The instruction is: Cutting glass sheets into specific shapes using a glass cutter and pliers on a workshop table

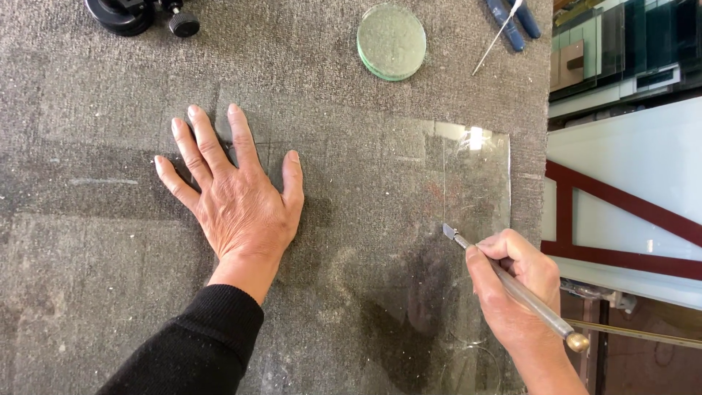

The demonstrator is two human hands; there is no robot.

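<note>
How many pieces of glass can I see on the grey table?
2. A clear flat sheet lies under the left hand, and the right hand holds a cutter on it. A round green disc lies at the top edge. The faint sheet's left edge is hard to trace.

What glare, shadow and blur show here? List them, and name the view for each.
Head view: a bright patch of glare sits at the top edge of the glass sheet, whose clear surface is otherwise hard to see against the grey carpet. Head view: the right hand with the glass cutter casts a dark shadow to its left. Head view: the left hand looks sharp, without blur.
</note>
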